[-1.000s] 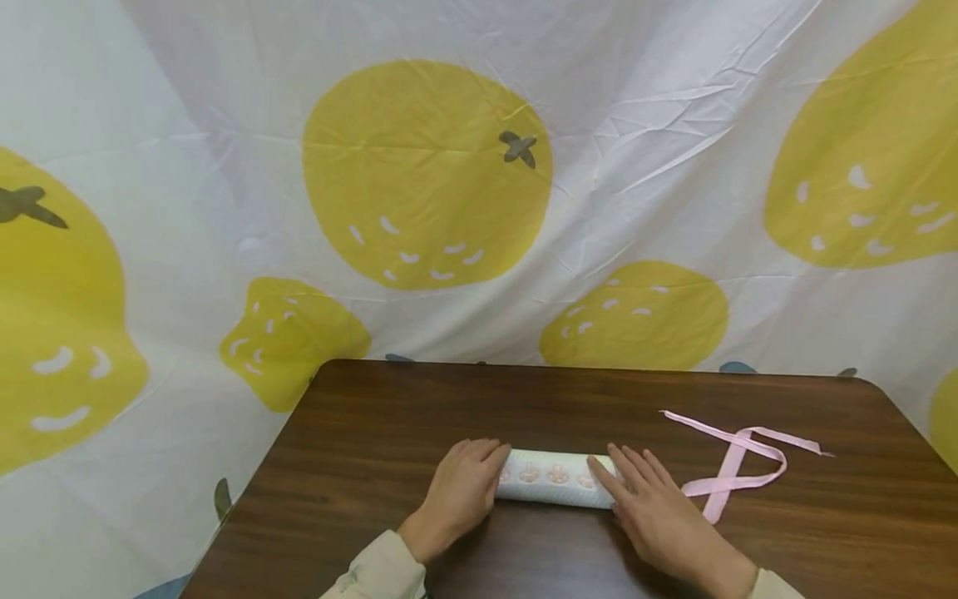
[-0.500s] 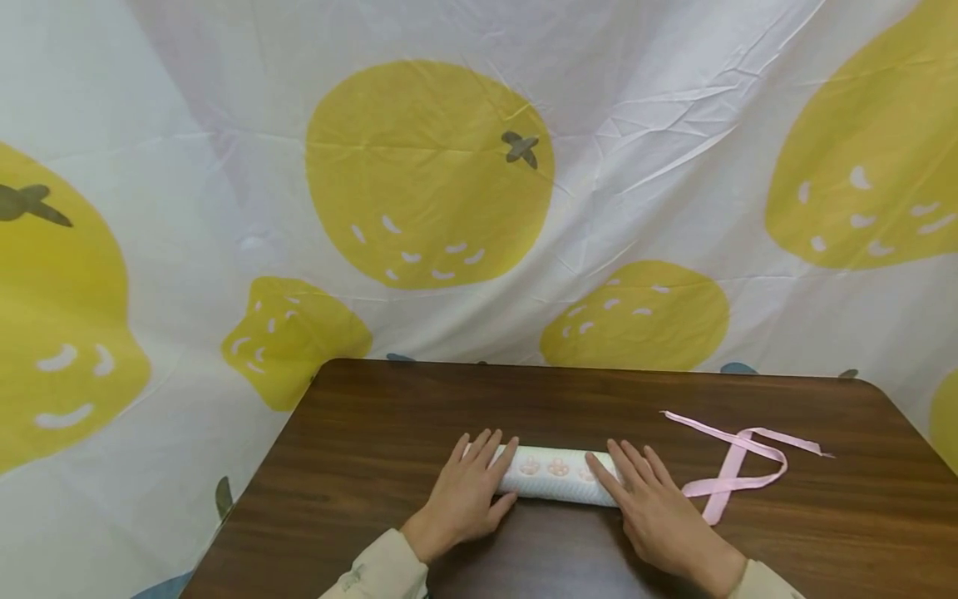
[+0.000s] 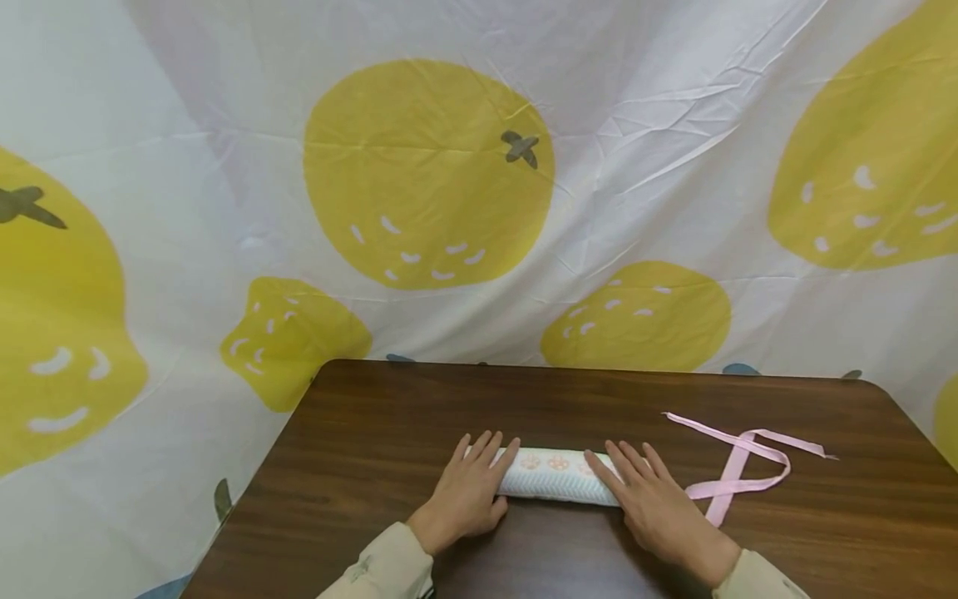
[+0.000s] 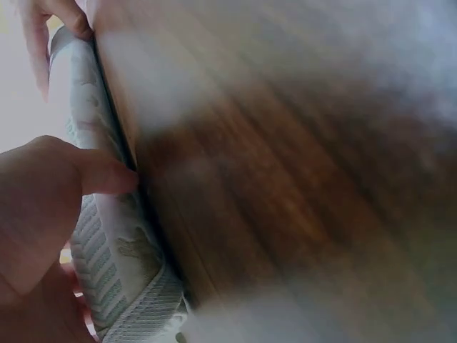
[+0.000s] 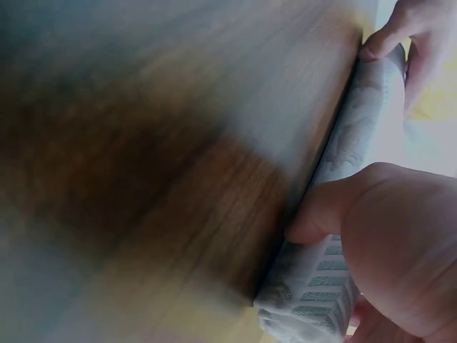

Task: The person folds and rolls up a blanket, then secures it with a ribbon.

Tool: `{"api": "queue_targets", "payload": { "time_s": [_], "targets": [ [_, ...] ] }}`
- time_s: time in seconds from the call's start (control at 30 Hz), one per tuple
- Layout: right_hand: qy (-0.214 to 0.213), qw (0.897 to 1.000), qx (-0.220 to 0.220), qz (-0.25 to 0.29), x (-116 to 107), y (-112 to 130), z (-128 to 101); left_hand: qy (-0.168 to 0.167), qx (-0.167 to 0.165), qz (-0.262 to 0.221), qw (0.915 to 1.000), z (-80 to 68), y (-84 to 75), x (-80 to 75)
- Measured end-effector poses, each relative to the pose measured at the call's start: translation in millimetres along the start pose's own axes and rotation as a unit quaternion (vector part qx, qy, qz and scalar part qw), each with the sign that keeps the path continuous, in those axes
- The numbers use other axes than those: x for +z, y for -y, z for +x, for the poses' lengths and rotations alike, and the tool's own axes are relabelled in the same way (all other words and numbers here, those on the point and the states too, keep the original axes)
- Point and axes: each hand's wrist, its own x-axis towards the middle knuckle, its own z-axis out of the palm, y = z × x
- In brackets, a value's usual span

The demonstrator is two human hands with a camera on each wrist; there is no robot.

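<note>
A rolled-up towel (image 3: pixel 557 487), white with a pale herringbone weave and a row of small pink motifs, lies crosswise on the brown table in the head view. My left hand (image 3: pixel 470 482) rests over its left end, fingers straight and spread, thumb on the near side. Over the right end lies my right hand (image 3: pixel 659 499), its fingers likewise stretched forward. In the left wrist view the left thumb (image 4: pixel 103 173) presses along the near side of the towel (image 4: pixel 89 100). The right wrist view has the right thumb (image 5: pixel 314 214) against the towel (image 5: pixel 357 121), whose coiled end faces the camera.
A loosely looped pink ribbon (image 3: pixel 737 466) lies on the table (image 3: pixel 359 433) to the right of the right hand. Behind and left of the table hangs a white curtain (image 3: pixel 239 191) printed with yellow fruit.
The left hand has shifted and spread its fingers over the towel's left end. The towel has turned slightly away, its pink motifs now higher. The right hand stays nearly in place.
</note>
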Motion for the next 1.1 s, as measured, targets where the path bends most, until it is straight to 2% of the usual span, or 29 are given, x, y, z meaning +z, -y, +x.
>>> {"api": "queue_targets", "payload": {
  "time_s": [0.27,0.6,0.9,1.1],
  "targets": [
    [0.008,1.000,0.000,0.014,-1.4,0.0,5.0,-0.005,-0.001,0.011,0.9999,2.6,0.6,-0.6],
    [-0.027,0.999,-0.017,-0.007,2.7,-3.5,7.6,-0.039,0.020,0.053,0.9976,4.6,2.3,2.4],
    [-0.060,0.998,-0.018,-0.015,4.4,-9.3,10.8,-0.081,0.032,0.094,0.9917,8.7,6.0,0.0],
    [-0.064,0.998,-0.010,-0.012,1.0,-15.6,18.4,-0.098,0.029,0.115,0.9881,14.5,11.1,-3.8]
  ]
}}
